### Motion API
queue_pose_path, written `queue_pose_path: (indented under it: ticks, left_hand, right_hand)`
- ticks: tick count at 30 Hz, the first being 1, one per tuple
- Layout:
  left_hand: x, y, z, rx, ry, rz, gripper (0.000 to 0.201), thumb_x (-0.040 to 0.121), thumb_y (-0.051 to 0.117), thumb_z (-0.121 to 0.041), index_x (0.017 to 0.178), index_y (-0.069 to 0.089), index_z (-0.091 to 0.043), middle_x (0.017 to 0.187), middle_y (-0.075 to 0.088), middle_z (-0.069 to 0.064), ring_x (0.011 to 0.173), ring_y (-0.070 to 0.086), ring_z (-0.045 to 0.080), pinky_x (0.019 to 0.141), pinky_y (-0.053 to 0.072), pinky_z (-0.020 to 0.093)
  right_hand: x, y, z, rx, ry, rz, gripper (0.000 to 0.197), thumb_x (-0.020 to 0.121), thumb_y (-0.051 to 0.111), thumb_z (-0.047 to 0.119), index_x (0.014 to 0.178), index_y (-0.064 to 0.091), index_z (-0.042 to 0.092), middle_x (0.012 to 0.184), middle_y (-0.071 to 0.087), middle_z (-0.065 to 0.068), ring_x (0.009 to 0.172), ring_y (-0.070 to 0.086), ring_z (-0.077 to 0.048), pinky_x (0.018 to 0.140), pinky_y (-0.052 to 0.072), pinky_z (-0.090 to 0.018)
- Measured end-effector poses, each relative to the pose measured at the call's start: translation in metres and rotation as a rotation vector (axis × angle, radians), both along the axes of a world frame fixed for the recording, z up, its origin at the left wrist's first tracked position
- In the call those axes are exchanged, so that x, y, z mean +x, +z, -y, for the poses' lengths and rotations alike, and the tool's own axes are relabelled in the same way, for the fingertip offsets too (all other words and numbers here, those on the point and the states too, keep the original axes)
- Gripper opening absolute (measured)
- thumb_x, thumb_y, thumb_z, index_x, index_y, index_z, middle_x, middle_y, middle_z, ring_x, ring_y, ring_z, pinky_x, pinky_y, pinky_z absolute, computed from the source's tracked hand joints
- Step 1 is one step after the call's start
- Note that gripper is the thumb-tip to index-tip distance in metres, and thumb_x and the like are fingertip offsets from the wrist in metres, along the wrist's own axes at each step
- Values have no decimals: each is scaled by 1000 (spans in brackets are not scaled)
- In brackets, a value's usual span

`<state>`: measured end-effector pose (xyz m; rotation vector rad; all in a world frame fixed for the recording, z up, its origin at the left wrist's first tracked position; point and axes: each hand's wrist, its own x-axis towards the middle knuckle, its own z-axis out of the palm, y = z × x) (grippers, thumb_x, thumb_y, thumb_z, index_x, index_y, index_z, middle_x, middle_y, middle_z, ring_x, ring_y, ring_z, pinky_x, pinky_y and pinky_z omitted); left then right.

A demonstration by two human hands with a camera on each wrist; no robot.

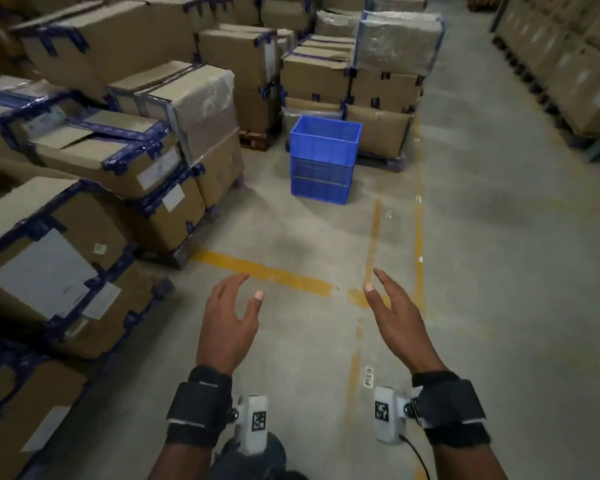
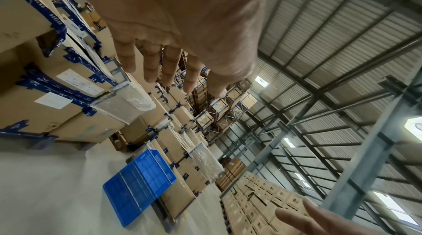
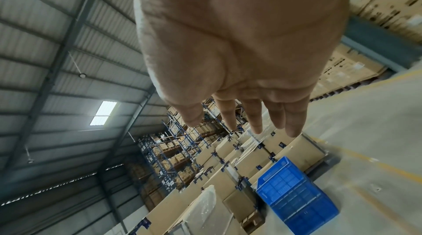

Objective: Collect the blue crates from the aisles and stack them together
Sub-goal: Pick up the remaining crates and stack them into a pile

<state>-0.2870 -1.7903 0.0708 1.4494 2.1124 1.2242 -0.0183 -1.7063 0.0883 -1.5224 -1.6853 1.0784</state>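
Blue crates point(image 1: 323, 161) stacked, well ahead | left hand point(image 1: 231, 320), right hand point(image 1: 394, 317) spread, empty

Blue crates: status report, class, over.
Left hand and right hand open, empty. Blue crates stacked ahead on the floor. Path clear.

The floor point(image 1: 482, 237) was grey concrete, marked with worn yellow lines point(image 1: 264, 271) that met at a corner and ran on down the aisle. Stacks of cardboard boxes point(image 1: 94, 157) bound with blue tape stood on pallets along the left, some wrapped in clear film, and a further row of boxes point(image 1: 568, 71) lined the right side. Tall blue storage racks point(image 3: 180, 141) rose at the far end. Overhead, a corrugated metal roof point(image 2: 342, 58) on steel beams held bright skylight panels point(image 3: 104, 112).
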Motion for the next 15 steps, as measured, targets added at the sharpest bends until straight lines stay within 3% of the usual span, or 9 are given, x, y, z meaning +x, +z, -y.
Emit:
queue_pose_path:
  ticks: [4,9,15]
  left_hand:
    - [-37,-25,-111,-21,14,7,40,98,59,-37,135,56,-26,134,51,-10,122,45,5,103,36,28]
    - [-95,-47,-275,-24,-56,25,35,97,62,-32,131,60,-24,132,57,-5,124,50,11,101,35,22]
    - [-140,-25,-478,-26,-195,-3,37,98,59,-40,132,58,-25,134,56,-6,123,49,6,102,37,25]
  right_hand:
    - [-35,-21,-120,-10,26,14,52,101,49,49,150,43,35,156,40,13,141,34,-3,109,25,-20]
    - [-80,-43,-272,-26,3,36,51,102,46,50,151,42,34,157,40,12,143,33,-4,112,26,-23]
    - [-122,-27,-426,-19,-59,8,53,101,46,51,151,41,35,155,40,15,144,32,-3,117,26,-27]
